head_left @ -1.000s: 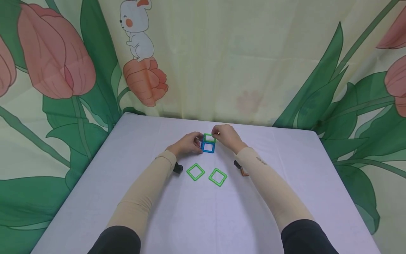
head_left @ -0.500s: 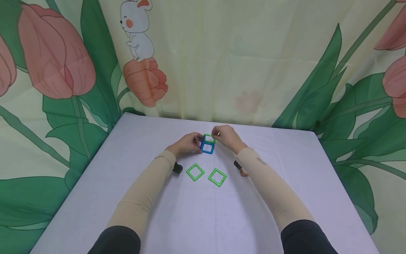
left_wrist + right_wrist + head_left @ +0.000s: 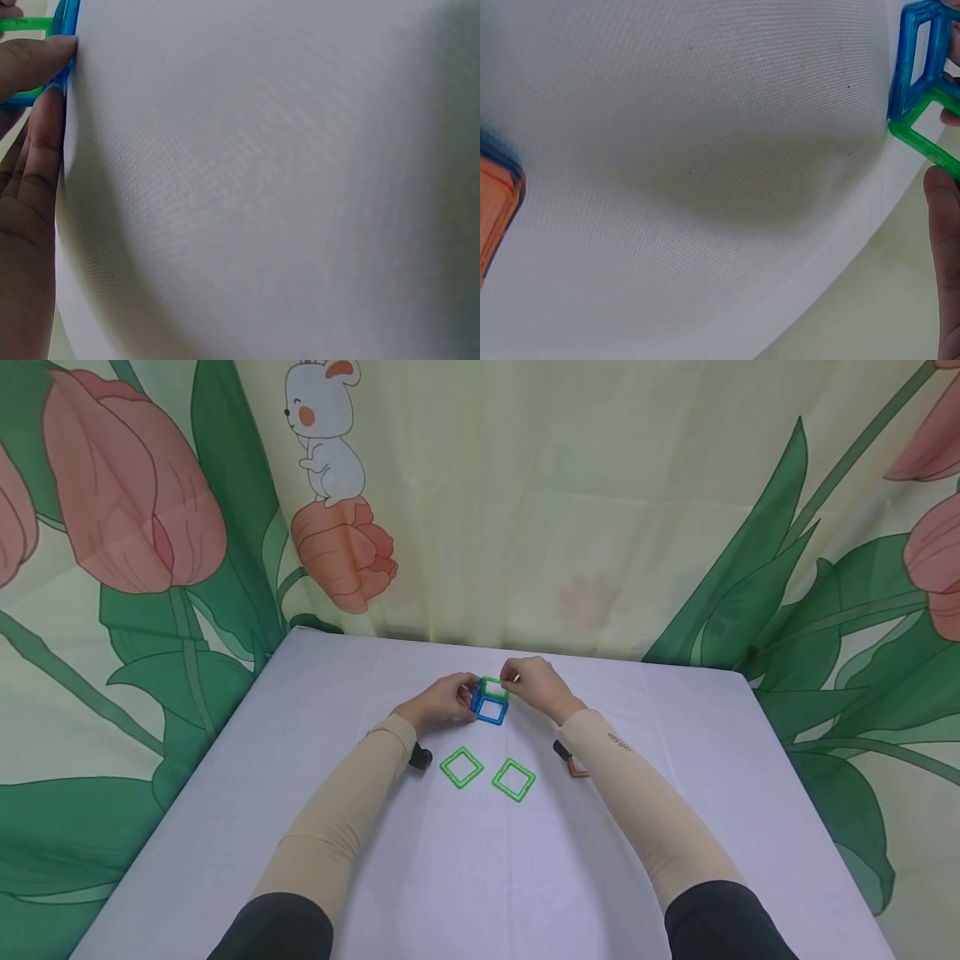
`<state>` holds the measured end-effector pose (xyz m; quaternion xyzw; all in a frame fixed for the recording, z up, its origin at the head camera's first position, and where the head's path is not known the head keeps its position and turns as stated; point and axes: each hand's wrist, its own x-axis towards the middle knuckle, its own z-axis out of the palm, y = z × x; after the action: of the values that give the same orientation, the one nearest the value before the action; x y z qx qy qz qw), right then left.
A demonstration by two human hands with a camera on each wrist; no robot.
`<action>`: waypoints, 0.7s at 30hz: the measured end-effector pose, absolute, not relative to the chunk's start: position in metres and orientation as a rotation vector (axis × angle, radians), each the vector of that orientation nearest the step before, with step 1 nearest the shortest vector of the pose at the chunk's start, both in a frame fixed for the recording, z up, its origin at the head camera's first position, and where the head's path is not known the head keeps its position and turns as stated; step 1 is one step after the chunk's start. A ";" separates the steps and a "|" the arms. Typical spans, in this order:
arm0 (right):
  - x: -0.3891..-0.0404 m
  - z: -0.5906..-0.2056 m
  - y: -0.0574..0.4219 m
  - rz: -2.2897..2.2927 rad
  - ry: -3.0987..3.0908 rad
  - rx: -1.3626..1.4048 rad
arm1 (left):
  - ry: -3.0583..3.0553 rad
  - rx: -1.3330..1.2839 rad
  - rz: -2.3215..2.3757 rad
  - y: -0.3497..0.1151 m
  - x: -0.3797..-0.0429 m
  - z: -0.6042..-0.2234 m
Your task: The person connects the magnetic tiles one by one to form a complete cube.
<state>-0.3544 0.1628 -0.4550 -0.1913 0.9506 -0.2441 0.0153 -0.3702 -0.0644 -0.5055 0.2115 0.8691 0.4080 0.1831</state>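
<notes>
At the far middle of the table, a flat blue magnetic tile (image 3: pixel 491 722) lies with a green magnetic tile (image 3: pixel 495 679) standing at its far edge. A second blue tile (image 3: pixel 476 697) stands along their left side. My left hand (image 3: pixel 442 700) pinches this standing blue tile; its thumb (image 3: pixel 34 61) presses the frame in the left wrist view. My right hand (image 3: pixel 542 683) pinches the green tile by its right side. In the right wrist view, the green tile (image 3: pixel 919 141) meets the blue frame (image 3: pixel 904 75) at a corner.
Two loose green square tiles (image 3: pixel 461 782) lie flat nearer on the white-covered table (image 3: pixel 450 877). An orange tile (image 3: pixel 576 772) is partly hidden under the right forearm. A printed curtain (image 3: pixel 487 527) hangs behind the table's far edge.
The blue tile in my left hand has come up into view against the left side of the green and flat blue tiles. My right hand has stayed almost still.
</notes>
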 end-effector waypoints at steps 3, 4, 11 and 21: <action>-0.354 -0.454 0.165 -0.767 2.950 -0.587 | 2.445 0.579 1.162 -0.063 -0.369 -0.505; -0.354 -0.454 0.166 -0.774 2.946 -0.581 | 2.442 0.574 1.165 -0.063 -0.369 -0.505; -0.347 -0.445 0.187 -0.886 2.927 -0.547 | 2.430 0.576 1.180 -0.063 -0.370 -0.506; -0.310 -0.446 0.268 -0.545 2.727 -0.501 | 2.433 0.586 1.187 -0.066 -0.368 -0.504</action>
<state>-0.3105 0.2681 -0.4465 -0.1751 0.9530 -0.1904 0.1575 -0.3681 -0.0660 -0.5043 0.2080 0.8633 0.4210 0.1847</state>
